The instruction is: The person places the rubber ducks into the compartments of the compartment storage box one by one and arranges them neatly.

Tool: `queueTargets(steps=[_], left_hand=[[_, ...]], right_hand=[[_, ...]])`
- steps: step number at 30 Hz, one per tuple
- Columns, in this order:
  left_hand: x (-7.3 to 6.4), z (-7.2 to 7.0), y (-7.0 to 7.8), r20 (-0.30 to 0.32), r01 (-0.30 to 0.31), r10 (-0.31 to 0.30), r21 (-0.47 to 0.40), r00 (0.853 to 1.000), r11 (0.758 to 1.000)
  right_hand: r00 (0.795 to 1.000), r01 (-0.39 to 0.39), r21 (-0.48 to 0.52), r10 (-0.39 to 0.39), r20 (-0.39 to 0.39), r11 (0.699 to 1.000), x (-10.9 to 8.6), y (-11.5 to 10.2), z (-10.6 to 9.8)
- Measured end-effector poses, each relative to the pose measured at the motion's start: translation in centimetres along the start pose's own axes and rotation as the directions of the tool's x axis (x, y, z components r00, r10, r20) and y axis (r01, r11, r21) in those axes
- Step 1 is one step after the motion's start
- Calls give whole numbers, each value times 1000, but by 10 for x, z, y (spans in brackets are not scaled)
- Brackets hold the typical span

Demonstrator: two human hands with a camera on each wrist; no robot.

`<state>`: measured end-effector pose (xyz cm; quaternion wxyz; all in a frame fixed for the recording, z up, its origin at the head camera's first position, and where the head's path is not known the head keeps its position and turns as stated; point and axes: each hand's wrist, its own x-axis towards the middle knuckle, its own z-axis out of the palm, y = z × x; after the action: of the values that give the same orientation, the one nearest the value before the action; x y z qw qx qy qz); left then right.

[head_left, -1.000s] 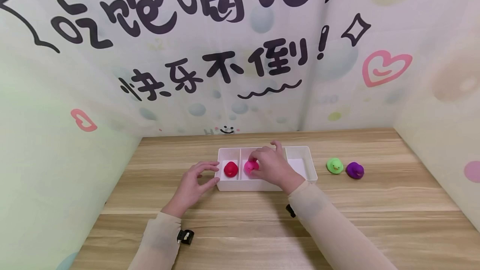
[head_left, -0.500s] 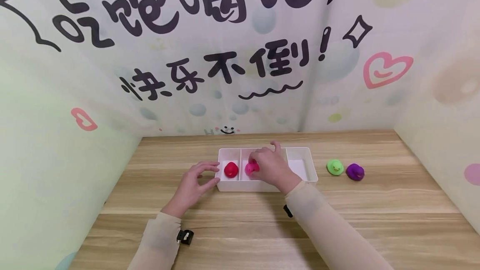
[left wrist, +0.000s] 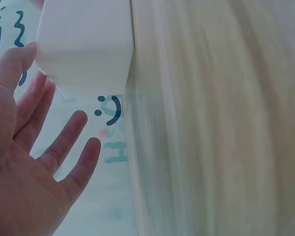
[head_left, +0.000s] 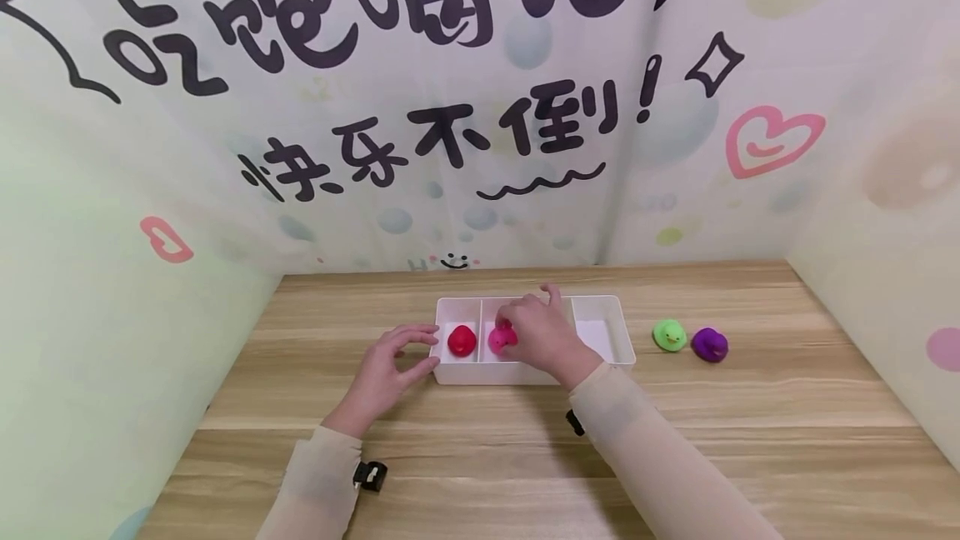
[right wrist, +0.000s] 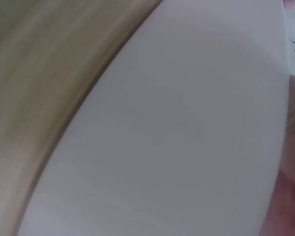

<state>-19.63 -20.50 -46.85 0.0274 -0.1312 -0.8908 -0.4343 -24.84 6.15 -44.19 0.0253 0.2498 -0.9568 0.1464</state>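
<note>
A long white box (head_left: 491, 374) with divided compartments stands on the table. In its leftmost compartment lies a red rubber duck (head_left: 462, 341). My right hand (head_left: 542, 336) reaches over the front wall into the compartment beside it and pinches a pink rubber duck (head_left: 499, 343), partly hidden by the fingers. At the box's left end, my left hand (head_left: 384, 372) rests thumb and fingertips against the rim, the fingers spread and fairly straight. The left wrist view shows its thumb (left wrist: 23, 58) on the box edge. Box wall (right wrist: 162, 123) fills most of the right wrist view.
Right of the box, a green rubber duck (head_left: 670, 336) and a purple rubber duck (head_left: 710, 345) sit on the wooden table (head_left: 480, 457). Behind the table rises a printed cloth backdrop (head_left: 360, 232), with side panels left and right.
The right forearm has shifted slightly left, and the pink duck has turned a little in the fingers within its compartment. The left hand keeps its place.
</note>
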Motion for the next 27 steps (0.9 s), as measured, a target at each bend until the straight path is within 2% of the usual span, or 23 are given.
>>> queueTargets(steps=[4,11,16,20,27], left_hand=[[1,0,0,7,2,-2,1,1000,1000],[2,2,0,6,-8,8,6,1000,1000],[2,2,1,10,-9,9,7,1000,1000],[1,0,2,-1,-3,3,13,1000,1000],[1,0,3,3,-6,6,11,1000,1000]], right_hand=[[999,23,39,-22,-36,999,-2,3,0],[986,95,117,-77,-148,989,-12,13,-6],[974,83,159,-47,-221,984,-28,22,-15],[960,81,152,-36,-276,985,-39,29,-23],[950,79,132,-35,-311,988,-54,45,-31]])
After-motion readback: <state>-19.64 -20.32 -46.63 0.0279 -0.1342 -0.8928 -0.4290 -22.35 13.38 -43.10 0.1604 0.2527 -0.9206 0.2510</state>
